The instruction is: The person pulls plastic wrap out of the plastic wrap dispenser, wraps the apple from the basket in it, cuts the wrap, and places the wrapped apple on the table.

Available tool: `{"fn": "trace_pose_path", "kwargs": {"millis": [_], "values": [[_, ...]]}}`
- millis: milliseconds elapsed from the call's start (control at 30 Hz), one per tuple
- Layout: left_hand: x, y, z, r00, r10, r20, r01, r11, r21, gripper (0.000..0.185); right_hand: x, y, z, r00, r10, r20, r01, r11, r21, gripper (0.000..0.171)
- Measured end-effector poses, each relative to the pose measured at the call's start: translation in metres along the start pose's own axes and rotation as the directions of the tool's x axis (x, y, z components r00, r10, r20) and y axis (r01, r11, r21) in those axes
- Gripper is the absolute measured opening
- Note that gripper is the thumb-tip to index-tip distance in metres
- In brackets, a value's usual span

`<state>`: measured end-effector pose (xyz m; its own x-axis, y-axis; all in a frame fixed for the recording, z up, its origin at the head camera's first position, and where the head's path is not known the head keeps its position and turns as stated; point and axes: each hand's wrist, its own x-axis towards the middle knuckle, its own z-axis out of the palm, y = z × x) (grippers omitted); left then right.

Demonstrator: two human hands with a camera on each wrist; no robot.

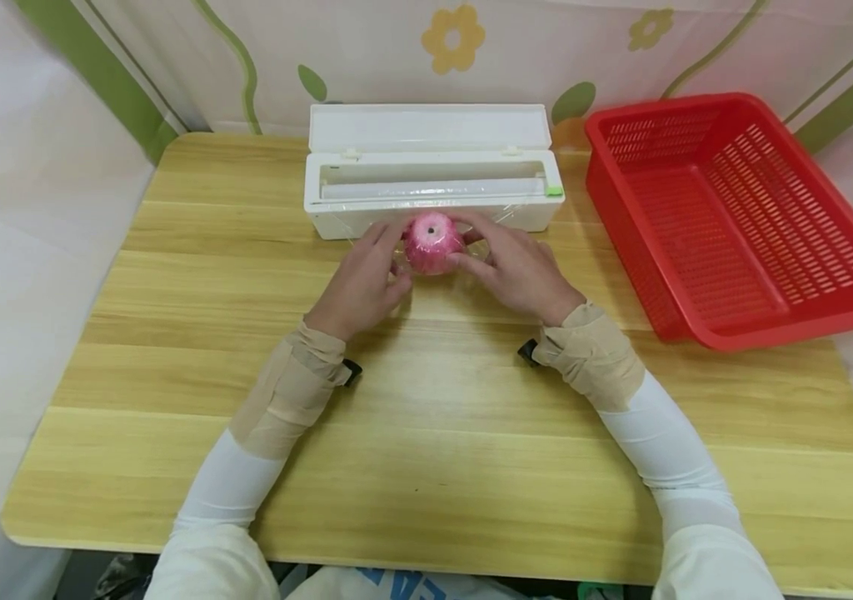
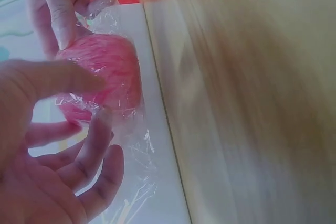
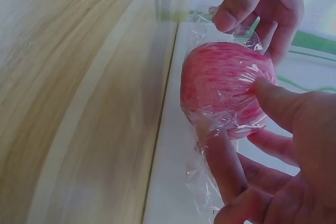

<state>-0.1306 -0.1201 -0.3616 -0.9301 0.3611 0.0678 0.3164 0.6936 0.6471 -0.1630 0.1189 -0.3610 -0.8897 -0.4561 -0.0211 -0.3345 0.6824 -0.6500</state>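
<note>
**Apple held in cling film by both hands, front of dispenser**

Pink-red apple (image 1: 432,242) is held just above/at the tabletop (image 1: 426,433), centre-far, right in front of the white film dispenser box (image 1: 366,212), lid open. Apple is covered w/ clear cling film (image 3: 210,182); loose film is seen trailing below it in both wrist views. Stem dimple is turned up toward the head cam.

Left hand (image 1: 362,279): grip is closed on the apple's left side, thumb and fingers (image 2: 97,145) pressed onto the film. Right hand (image 1: 520,271): grip likewise wrapped on the right side, thumb laid on the film-covered skin, fingers (image 3: 223,163) under it. Hands are not touching each other as far as can be told.

Red slotted basket (image 1: 734,208) is set at far right, well apart from the apple. Film roll is seen inside the box; green tab at its right end. Both wrist views are motion-blurred on the wood side.
</note>
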Motion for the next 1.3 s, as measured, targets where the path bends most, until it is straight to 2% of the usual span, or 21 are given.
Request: {"fn": "trace_pose_path", "kwargs": {"millis": [200, 267, 367, 467, 533, 633, 733, 833, 933, 1067, 1133, 1300], "values": [[0.0, 0.0, -0.001, 1.0, 0.015, -0.025, -0.013, 0.996, 0.092, 0.097, 0.0, -0.002, -0.003, 0.999, 0.031, 0.01, -0.031, 1.0, 0.004, 0.06], [0.001, 0.0, 0.0, 0.998, 0.046, -0.045, -0.04, 0.99, 0.137, 0.103, 0.0, -0.002, -0.005, 0.999, 0.032, 0.008, -0.032, 0.999, 0.012, 0.059], [0.005, -0.001, 0.004, 0.988, 0.141, -0.064, -0.124, 0.969, 0.213, 0.104, 0.0, -0.001, -0.008, 0.999, 0.035, 0.016, -0.035, 0.999, 0.016, 0.059], [0.009, 0.0, 0.007, 0.968, 0.238, -0.083, -0.201, 0.928, 0.315, 0.099, 0.001, -0.002, -0.011, 0.999, 0.03, 0.028, -0.03, 0.999, 0.024, 0.059], [0.012, 0.0, 0.009, 0.955, 0.277, -0.103, -0.221, 0.901, 0.375, 0.093, 0.002, -0.003, -0.013, 0.999, 0.023, 0.038, -0.024, 0.999, 0.036, 0.058], [0.015, 0.002, 0.01, 0.943, 0.304, -0.133, -0.221, 0.874, 0.433, 0.078, 0.003, -0.005, -0.016, 0.999, 0.012, 0.053, -0.015, 0.999, 0.05, 0.059], [0.016, 0.004, 0.009, 0.943, 0.305, -0.135, -0.211, 0.86, 0.465, 0.068, 0.003, -0.007, -0.017, 0.997, 0.019, 0.07, -0.023, 0.998, 0.052, 0.061], [0.017, 0.007, 0.006, 0.951, 0.288, -0.116, -0.204, 0.861, 0.466, 0.069, -0.002, -0.009, -0.021, 0.998, 0.029, 0.059, -0.031, 0.999, 0.037, 0.068], [0.018, 0.01, 0.001, 0.961, 0.258, -0.094, -0.191, 0.874, 0.446, 0.073, -0.011, -0.013, -0.026, 1.0, 0.021, 0.007, -0.021, 1.0, -0.019, 0.074], [0.02, 0.013, -0.007, 0.971, 0.226, -0.072, -0.179, 0.897, 0.403, 0.078, -0.015, -0.02, -0.029, 0.996, -0.06, -0.065, 0.049, 0.986, -0.162, 0.082], [0.021, 0.013, -0.012, 0.976, 0.212, -0.057, -0.174, 0.907, 0.384, 0.079, -0.01, -0.023, -0.027, 0.988, -0.137, -0.075, 0.114, 0.962, -0.249, 0.088], [0.026, 0.016, -0.021, 0.985, 0.174, 0.003, -0.164, 0.92, 0.356, 0.08, 0.006, -0.018, -0.014, 0.949, -0.308, -0.06, 0.252, 0.862, -0.439, 0.103]]}}
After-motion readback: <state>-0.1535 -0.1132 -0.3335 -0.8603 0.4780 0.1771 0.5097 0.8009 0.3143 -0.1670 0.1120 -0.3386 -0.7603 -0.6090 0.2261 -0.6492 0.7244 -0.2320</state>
